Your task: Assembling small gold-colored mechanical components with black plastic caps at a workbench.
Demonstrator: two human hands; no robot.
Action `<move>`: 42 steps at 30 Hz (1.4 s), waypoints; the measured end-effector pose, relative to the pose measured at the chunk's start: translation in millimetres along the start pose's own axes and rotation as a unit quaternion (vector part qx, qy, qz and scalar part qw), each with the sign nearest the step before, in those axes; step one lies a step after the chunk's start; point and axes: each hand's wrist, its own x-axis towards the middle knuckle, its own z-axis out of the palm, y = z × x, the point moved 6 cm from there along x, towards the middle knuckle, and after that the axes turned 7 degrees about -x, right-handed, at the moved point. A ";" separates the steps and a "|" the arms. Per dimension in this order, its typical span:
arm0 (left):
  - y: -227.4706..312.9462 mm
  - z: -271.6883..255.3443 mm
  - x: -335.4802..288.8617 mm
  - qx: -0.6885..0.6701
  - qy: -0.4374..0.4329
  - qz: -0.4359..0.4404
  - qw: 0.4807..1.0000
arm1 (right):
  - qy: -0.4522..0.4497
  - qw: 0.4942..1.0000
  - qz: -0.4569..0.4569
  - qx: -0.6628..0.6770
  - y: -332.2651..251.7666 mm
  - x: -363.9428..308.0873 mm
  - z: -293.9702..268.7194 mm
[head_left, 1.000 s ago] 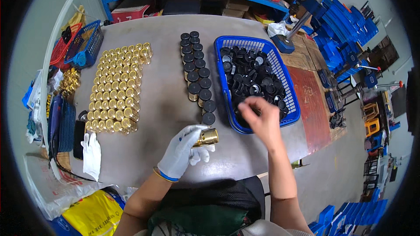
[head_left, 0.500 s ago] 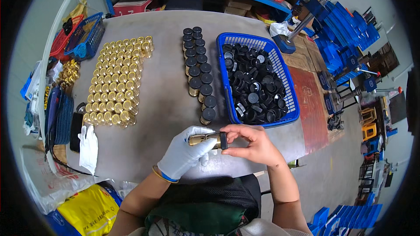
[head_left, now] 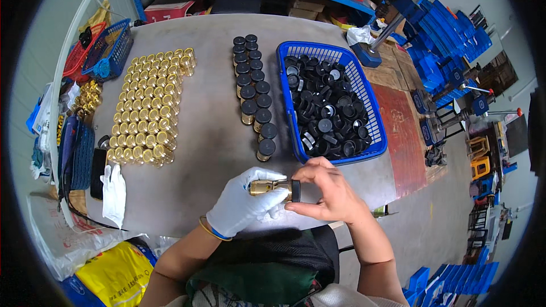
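Observation:
My left hand (head_left: 242, 203), in a white glove, is closed round a gold-coloured metal cylinder (head_left: 262, 187) lying sideways above the table's near edge. A black cap (head_left: 296, 191) sits on the cylinder's right end. My bare right hand (head_left: 330, 193) has its thumb and forefinger at opposite edges of that cap. Beyond my hands stand two uneven rows of similar cylinders with black caps (head_left: 263, 100). To their right, a blue plastic basket (head_left: 379, 136) holds many loose black caps (head_left: 325, 125). At the left, many gold cylinders without black caps (head_left: 149, 102) stand upright in rows.
The grey tabletop (head_left: 210, 136) carries all of these. A white glove (head_left: 114, 196) lies at its left edge near a dark phone-like slab (head_left: 98, 173). Small baskets (head_left: 116, 51) stand at the far left. A blue-based hand press (head_left: 367, 55) stands at the far right.
The capped cylinder has shifted slightly right and down between my hands. My right fingers have spread a little wider at the cap. The view has moved slightly.

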 end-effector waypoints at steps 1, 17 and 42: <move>-3.1 2.3 -0.9 0.000 -0.001 0.000 1.000 | -0.058 0.993 0.096 0.046 9.4 -5.9 6.3; 13.3 3.8 -3.3 0.117 0.063 0.246 0.960 | -0.194 0.839 0.216 -0.461 144.0 2.5 -1.5; -5.8 -14.1 2.9 -0.035 0.056 0.196 0.978 | -0.005 0.895 0.333 0.297 21.1 -29.0 47.6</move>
